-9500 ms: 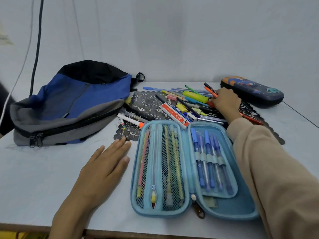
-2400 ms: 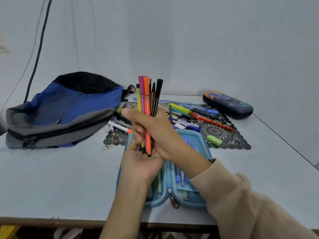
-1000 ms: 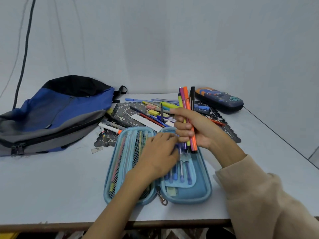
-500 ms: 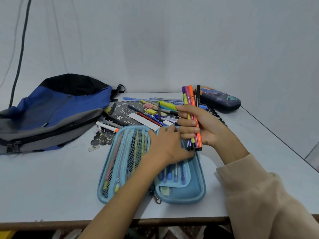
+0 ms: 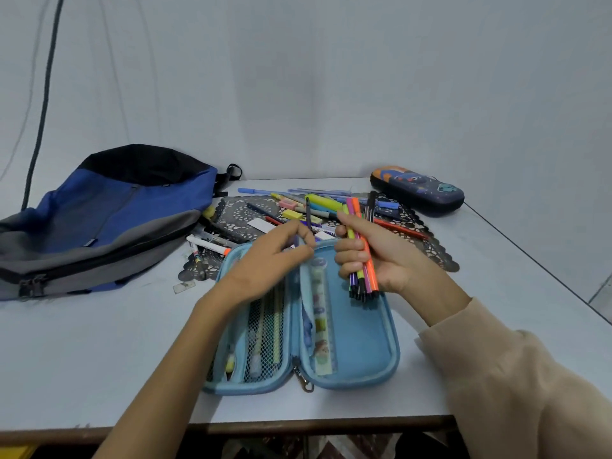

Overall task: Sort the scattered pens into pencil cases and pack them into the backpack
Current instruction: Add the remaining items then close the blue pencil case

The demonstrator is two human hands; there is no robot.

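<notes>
The job is early on. The blue case (image 5: 361,346) lies open flat on the table (image 5: 99,352) in front of the person. Its mesh pocket (image 5: 265,326) already holds a few pencils, and a ruler (image 5: 320,319) lies in the right half.

The left hand (image 5: 271,263) has thumb and forefinger closed on the top edge of the inner flap (image 5: 305,306), which stands lifted between the two halves. The right hand (image 5: 377,260) is curled round a bunch of markers (image 5: 359,246), held nearly upright just above the right half. I judge they are about to go in.

A lot is left. A heap of pens (image 5: 318,207) sprawls on the lace mat (image 5: 238,210) behind the blue case. The dark case (image 5: 417,190) sits shut at the far right corner, and the backpack (image 5: 99,220) lies on its side at the left with its zips apparently closed. No case is packed yet.

I can read no writing. The dark case bears a cartoon print and the ruler has small pictures, and a white card (image 5: 261,225) on the mat is too blurred to read.
</notes>
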